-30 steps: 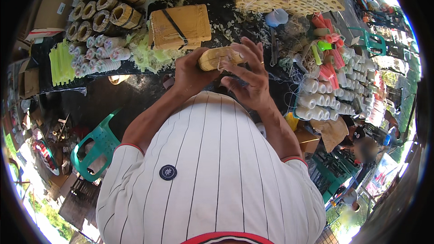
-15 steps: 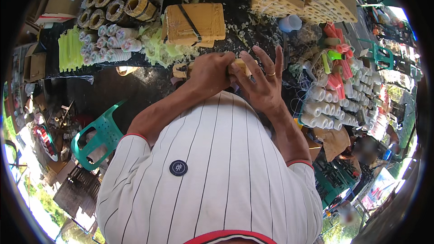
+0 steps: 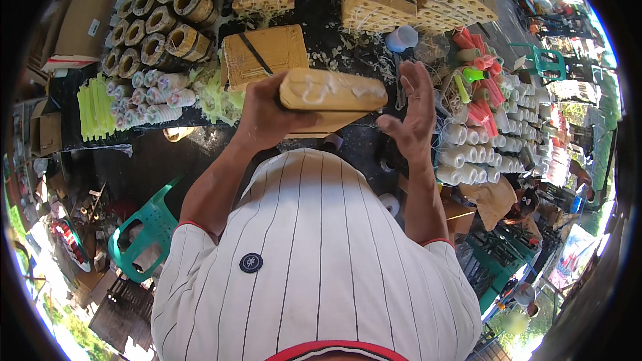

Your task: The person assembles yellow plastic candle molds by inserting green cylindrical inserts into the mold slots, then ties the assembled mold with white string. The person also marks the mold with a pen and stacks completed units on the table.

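Observation:
A thick tan block (image 3: 334, 91), wood-like with whitish wax-like smears on its upward edge, is held up at the near edge of the table. My left hand (image 3: 269, 115) is closed round its left end, with the thumb along the near side. Just off the block's right end is my right hand (image 3: 416, 110), open, its fingers raised and its thumb apart. Behind my left hand, a larger tan block (image 3: 259, 53) with a black strap lies on the table. The block hides part of the table edge.
Strapped tan blocks with rows of holes (image 3: 378, 0) stand at the back. Hollow tan tubes (image 3: 160, 20) and bright green sticks (image 3: 97, 108) are on the left. White cylinders (image 3: 468, 154) and a pale cup (image 3: 401, 39) are on the right. A green chair (image 3: 144, 230) stands left below.
The tan block has come up and tilted in my left hand. My right hand has drawn away to the right, leaving a gap. The whole view has shifted a little.

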Demonstrator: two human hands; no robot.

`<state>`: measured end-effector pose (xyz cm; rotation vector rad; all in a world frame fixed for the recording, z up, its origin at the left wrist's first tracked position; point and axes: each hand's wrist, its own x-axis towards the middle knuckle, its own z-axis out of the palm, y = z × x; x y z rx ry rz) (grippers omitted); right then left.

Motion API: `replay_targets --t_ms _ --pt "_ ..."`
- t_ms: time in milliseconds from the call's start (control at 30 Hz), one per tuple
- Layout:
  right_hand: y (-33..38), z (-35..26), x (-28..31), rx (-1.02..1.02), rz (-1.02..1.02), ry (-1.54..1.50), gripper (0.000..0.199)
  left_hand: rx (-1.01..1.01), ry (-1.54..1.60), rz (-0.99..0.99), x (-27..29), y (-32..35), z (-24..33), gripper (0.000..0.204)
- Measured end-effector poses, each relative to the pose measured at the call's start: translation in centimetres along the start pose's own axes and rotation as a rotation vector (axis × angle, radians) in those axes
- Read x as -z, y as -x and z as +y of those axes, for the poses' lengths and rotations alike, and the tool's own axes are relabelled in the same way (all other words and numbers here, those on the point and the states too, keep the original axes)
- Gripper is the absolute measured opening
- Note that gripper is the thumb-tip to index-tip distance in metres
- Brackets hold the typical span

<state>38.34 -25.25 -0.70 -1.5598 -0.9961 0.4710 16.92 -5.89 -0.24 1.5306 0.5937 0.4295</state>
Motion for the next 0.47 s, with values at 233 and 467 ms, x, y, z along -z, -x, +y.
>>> replay_targets --t_ms 233,467 --pt "2.5 3.1 -2.5 -0.288 -0.016 -0.326 0.061 0.279 0.598 0.032 -1.7 -7.9 -0.4 0.050" --pt "-8.8 7.2 1.1 -0.512 0.275 -0.233 0.043 0.141 0.104 -0.040 -3.7 -21.5 -0.7 0.078"
